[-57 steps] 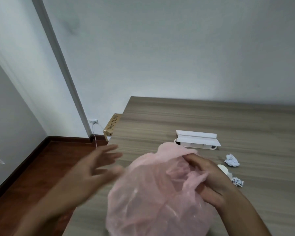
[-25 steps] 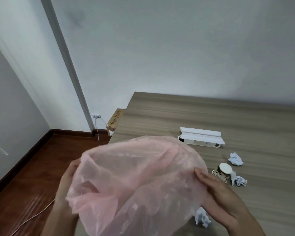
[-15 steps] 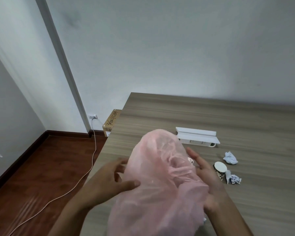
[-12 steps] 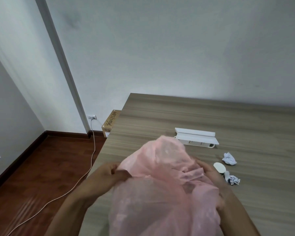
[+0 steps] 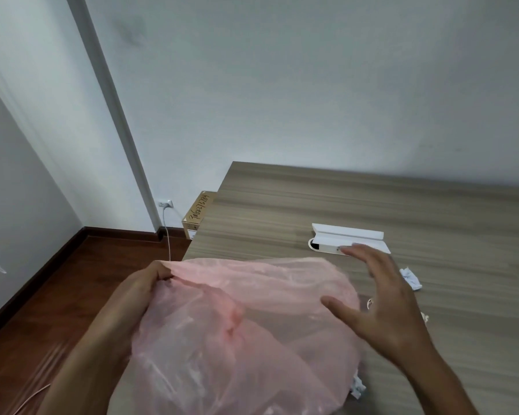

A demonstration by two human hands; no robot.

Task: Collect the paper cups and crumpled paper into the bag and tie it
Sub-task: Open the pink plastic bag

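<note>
Left hand [image 5: 138,290] pinches pink bag [image 5: 240,333]; right hand [image 5: 384,307] spread (off it).

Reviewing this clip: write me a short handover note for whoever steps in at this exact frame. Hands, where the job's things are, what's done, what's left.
Left hand: shut on the rim of the pink bag, holding it over the near table edge.
Right hand: open, fingers spread, off the bag and above the table.
Crumpled paper lies on the table right of that hand; another piece peeks out by the bag's lower right edge. No paper cup is clearly visible; the right hand may hide one.
Done: bag opened out. Nothing can be seen inside it.
Left: collect cups and paper into the bag, then tie it.
</note>
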